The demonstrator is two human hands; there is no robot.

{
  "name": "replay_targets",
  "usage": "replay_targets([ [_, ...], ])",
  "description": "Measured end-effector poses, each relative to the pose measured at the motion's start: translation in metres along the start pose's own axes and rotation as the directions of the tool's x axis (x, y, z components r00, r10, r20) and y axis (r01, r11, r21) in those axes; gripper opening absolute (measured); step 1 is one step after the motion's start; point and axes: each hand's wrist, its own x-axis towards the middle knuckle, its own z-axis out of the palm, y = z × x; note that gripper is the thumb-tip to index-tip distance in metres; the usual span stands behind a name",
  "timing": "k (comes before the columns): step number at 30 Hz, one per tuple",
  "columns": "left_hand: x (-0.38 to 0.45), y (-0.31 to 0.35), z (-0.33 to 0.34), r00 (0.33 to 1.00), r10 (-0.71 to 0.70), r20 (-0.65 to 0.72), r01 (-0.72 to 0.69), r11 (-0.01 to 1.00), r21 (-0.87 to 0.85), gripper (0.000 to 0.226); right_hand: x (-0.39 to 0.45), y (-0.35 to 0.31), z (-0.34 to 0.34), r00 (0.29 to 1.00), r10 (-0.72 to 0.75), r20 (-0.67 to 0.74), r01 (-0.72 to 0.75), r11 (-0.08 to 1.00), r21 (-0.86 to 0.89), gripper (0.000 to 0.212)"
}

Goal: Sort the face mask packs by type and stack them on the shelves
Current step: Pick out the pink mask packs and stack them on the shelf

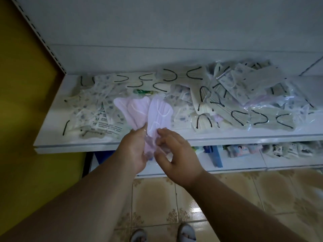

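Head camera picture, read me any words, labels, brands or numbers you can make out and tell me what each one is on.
Nothing can be quoted.
Printed pack at the left of the upper shelf: lines of dark print, too blurred to read.
Green label among the packs: too small to read.
Colourful packs on the lower shelf: pictures and print too blurred to read.

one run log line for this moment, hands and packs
left hand: holds pink mask packs fanned | right hand: fingers on same packs | shelf: mixed packs unsorted | stage: sorting
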Motion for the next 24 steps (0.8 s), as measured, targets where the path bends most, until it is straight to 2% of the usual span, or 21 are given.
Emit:
replay_targets([
  [1, -0.002, -0.001, -0.003, 1.000, 0.019, 0.010, -0.019, 1.000, 0.019, 0.047, -0.004, -0.003, 0.001, 1.000, 0.016, -0.005, -0.016, 0.999, 0.032, 0.033],
  [3, -0.010, -0.005, -0.009, 0.997, 0.066, 0.033, -0.067, 0.997, 0.047, 0.040, -0.009, -0.014, 0.001, 0.982, 0.184, -0.042, -0.175, 0.971, 0.164, 0.035],
  [5, -0.019, -0.011, -0.012, 0.994, 0.098, 0.038, -0.101, 0.992, 0.070, 0.033, -0.010, -0.022, -0.001, 0.912, 0.403, -0.082, -0.361, 0.880, 0.310, 0.024],
  [8, -0.033, -0.022, -0.009, 0.993, 0.108, 0.038, -0.109, 0.993, 0.037, 0.034, -0.011, -0.024, -0.008, 0.823, 0.552, -0.137, -0.492, 0.811, 0.316, 0.016],
  [9, -0.037, -0.026, -0.007, 0.992, 0.108, 0.066, -0.111, 0.993, 0.045, 0.039, -0.013, -0.025, -0.013, 0.810, 0.574, -0.117, -0.527, 0.801, 0.285, 0.020],
  [12, -0.054, -0.042, 0.007, 0.987, 0.106, 0.117, -0.114, 0.991, 0.064, 0.051, -0.026, -0.027, -0.035, 0.752, 0.658, -0.037, -0.638, 0.740, 0.212, 0.072],
  [13, -0.059, -0.049, 0.011, 0.988, 0.103, 0.113, -0.111, 0.991, 0.068, 0.050, -0.034, -0.028, -0.046, 0.710, 0.704, 0.000, -0.680, 0.686, 0.258, 0.082],
  [14, -0.065, -0.056, 0.017, 0.989, 0.096, 0.116, -0.105, 0.992, 0.075, 0.048, -0.044, -0.029, -0.059, 0.670, 0.740, 0.060, -0.710, 0.614, 0.346, 0.082],
  [16, -0.080, -0.073, 0.032, 0.989, 0.064, 0.130, -0.078, 0.991, 0.111, 0.043, -0.068, -0.024, -0.085, 0.630, 0.747, 0.213, -0.714, 0.449, 0.537, 0.067],
  [18, -0.102, -0.090, 0.046, 0.995, 0.055, 0.084, -0.065, 0.991, 0.116, 0.030, -0.098, -0.019, -0.112, 0.613, 0.739, 0.280, -0.702, 0.347, 0.622, 0.063],
  [21, -0.143, -0.114, 0.070, 0.994, 0.103, 0.018, -0.105, 0.986, 0.133, 0.025, -0.147, -0.025, -0.163, 0.611, 0.712, 0.345, -0.709, 0.299, 0.638, 0.060],
  [24, -0.185, -0.143, 0.096, 0.990, 0.136, 0.043, -0.142, 0.967, 0.210, 0.030, -0.191, -0.041, -0.207, 0.627, 0.657, 0.419, -0.727, 0.299, 0.619, 0.044],
])
